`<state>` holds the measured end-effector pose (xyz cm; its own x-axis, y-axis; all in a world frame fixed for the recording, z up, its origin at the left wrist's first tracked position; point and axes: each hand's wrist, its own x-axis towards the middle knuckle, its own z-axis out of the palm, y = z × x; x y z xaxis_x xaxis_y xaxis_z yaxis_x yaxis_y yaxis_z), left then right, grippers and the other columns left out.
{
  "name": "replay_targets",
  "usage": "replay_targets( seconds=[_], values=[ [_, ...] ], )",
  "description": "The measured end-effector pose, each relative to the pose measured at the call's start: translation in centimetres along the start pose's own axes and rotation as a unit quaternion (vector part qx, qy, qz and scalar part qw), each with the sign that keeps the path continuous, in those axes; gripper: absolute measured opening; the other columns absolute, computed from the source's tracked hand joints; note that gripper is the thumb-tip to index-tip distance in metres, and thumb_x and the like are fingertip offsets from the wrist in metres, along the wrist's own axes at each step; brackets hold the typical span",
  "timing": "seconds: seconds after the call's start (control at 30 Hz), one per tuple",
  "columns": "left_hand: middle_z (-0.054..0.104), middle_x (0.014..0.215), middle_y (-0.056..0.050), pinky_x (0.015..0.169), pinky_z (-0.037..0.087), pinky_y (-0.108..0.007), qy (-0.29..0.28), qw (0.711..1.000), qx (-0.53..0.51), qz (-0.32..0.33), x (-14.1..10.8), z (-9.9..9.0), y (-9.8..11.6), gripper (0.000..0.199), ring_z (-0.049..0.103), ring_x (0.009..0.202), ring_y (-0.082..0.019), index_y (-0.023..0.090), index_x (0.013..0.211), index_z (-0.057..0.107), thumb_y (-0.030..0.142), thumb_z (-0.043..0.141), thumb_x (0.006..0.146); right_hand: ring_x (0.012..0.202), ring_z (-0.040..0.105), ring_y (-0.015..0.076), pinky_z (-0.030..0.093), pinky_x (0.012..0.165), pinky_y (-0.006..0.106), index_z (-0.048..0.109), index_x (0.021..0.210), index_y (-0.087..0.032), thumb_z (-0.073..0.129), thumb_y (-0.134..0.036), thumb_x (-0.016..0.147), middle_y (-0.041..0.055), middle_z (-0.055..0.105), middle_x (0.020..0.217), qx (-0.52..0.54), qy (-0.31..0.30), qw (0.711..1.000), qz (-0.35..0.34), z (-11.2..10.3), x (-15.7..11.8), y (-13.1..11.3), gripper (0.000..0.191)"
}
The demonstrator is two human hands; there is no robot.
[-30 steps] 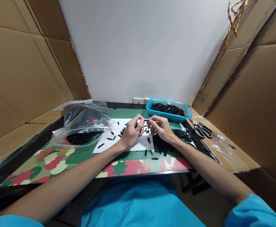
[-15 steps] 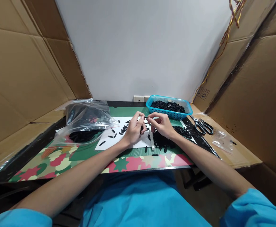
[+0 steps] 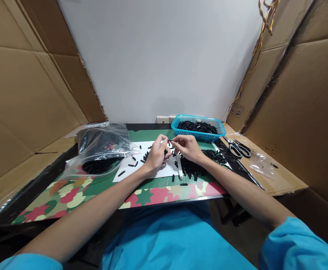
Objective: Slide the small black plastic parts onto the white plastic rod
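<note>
left hand and right hand, fingers in a pinch, apparently on one small black piece

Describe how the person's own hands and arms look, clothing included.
The left hand and right hand are bare, with no gloves, rings or watch visible. The forearms are uncovered too. Loose, bright blue sleeves with soft folds end around the elbows, matching the blue garment over the body. No markings show on the fabric.
</note>
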<state>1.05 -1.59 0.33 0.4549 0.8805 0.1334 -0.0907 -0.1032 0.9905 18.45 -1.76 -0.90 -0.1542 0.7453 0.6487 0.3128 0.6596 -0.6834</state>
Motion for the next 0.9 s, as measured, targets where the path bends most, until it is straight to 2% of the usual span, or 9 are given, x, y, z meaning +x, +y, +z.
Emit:
replay_targets(
  seconds=[0.17,0.27,0.37,0.53,0.63,0.73,0.8,0.9],
  values=[
    [0.042,0.052,0.014,0.034,0.016,-0.011,0.002,1.0,-0.001,-0.01,-0.1,0.1,0.4,0.035,0.024,0.032,-0.006,0.03,0.096,0.039,0.061,0.056,0.1,0.068,0.067,0.0165,0.055,0.068,0.028,0.076,0.091,-0.018,0.06,-0.033,0.103,0.0051,0.072,0.08,-0.099,0.013,0.992,-0.079,0.1,0.2,0.2,0.025],
    [0.042,0.052,0.014,0.034,0.017,-0.011,0.0,1.0,-0.003,-0.011,-0.2,0.1,0.5,0.037,0.024,0.033,-0.006,0.03,0.096,0.04,0.062,0.057,0.099,0.073,0.064,0.0167,0.054,0.072,0.029,0.076,0.094,-0.019,0.055,-0.026,0.105,0.0065,0.07,0.088,-0.153,0.014,0.981,-0.121,0.1,0.1,0.4,0.025],
    [0.042,0.053,0.014,0.035,0.017,-0.011,0.007,1.0,-0.01,-0.011,-0.3,0.0,0.6,0.038,0.026,0.033,-0.006,0.029,0.096,0.041,0.062,0.059,0.098,0.082,0.063,0.0188,0.054,0.079,0.031,0.074,0.093,-0.02,0.052,-0.023,0.106,0.0083,0.069,0.094,-0.205,0.002,0.967,-0.153,0.2,0.2,0.3,0.025],
    [0.041,0.054,0.013,0.037,0.017,-0.01,0.02,0.999,-0.031,-0.027,-0.2,0.0,0.5,0.039,0.028,0.034,-0.005,0.029,0.098,0.045,0.063,0.064,0.095,0.089,0.058,0.0232,0.053,0.089,0.037,0.071,0.09,-0.022,0.054,-0.025,0.107,0.008,0.067,0.088,-0.286,-0.024,0.941,-0.179,-0.7,0.8,-0.1,0.024],
    [0.04,0.055,0.013,0.037,0.016,-0.01,0.032,0.997,-0.054,-0.042,0.0,-0.2,0.5,0.036,0.029,0.035,-0.006,0.03,0.103,0.048,0.064,0.061,0.097,0.096,0.057,0.0252,0.049,0.096,0.04,0.072,0.096,-0.022,0.053,-0.027,0.107,0.0098,0.07,0.097,-0.334,0.005,0.931,-0.149,-2.8,1.5,0.0,0.023],
    [0.039,0.056,0.013,0.037,0.016,-0.01,0.04,0.994,-0.08,-0.059,0.0,-0.4,0.5,0.031,0.028,0.036,-0.006,0.032,0.105,0.047,0.06,0.056,0.1,0.106,0.053,0.0314,0.041,0.103,0.05,0.072,0.101,-0.018,0.047,-0.028,0.107,0.0158,0.07,0.105,-0.378,0.099,0.918,-0.07,-5.9,2.0,1.0,0.028],
    [0.038,0.057,0.012,0.038,0.016,-0.01,0.038,0.992,-0.097,-0.071,0.0,-0.5,0.6,0.028,0.027,0.036,-0.006,0.032,0.106,0.047,0.058,0.056,0.101,0.11,0.051,0.0356,0.036,0.103,0.056,0.073,0.101,-0.015,0.047,-0.028,0.105,0.0189,0.069,0.103,-0.392,0.151,0.907,-0.014,-7.9,2.0,2.0,0.028],
    [0.037,0.058,0.012,0.038,0.016,-0.011,0.026,0.989,-0.116,-0.093,-0.2,-0.3,0.7,0.027,0.026,0.037,-0.006,0.031,0.106,0.049,0.058,0.055,0.101,0.111,0.051,0.0385,0.034,0.103,0.06,0.073,0.102,-0.013,0.051,-0.03,0.102,0.0209,0.07,0.102,-0.378,0.169,0.91,0.03,-9.1,1.8,2.7,0.028]
  ],
)
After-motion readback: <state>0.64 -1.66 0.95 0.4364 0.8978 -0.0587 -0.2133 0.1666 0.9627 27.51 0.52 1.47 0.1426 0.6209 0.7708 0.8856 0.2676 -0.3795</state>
